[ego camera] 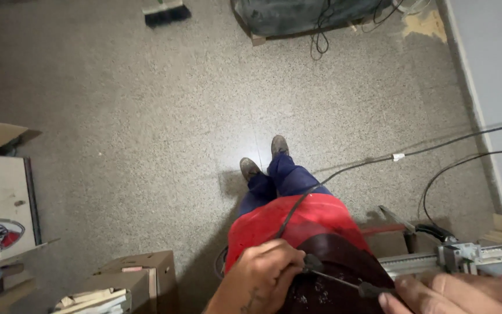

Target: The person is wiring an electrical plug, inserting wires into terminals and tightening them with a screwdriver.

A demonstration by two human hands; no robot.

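- At the far left stand open cardboard boxes (7,203), and lower down a second pair of boxes (137,276) with pale contents; none is near either hand.
- A speckled terrazzo floor (135,116) fills the middle, with a broom head (167,11) at the top edge.
- The left hand (260,273) is closed in a fist round the black plug end (312,264) of a black cable (379,160), which runs up and right across the floor toward the wall.
- Below the hands is the person's red garment, with blue trouser legs and worn shoes (262,157) beyond it.
- A thin dark tool, seemingly a small screwdriver (350,284), lies between the hands, its tip at the plug and its handle toward the right.
- The right hand (460,293) pinches that handle with narrow fingers; the rest of the hand is cut off by the frame.
- Behind it, a grey metal rail bracket (460,256).
- Judging by this, the work on the plug is underway; whether anything is loosened or tightened cannot be told.
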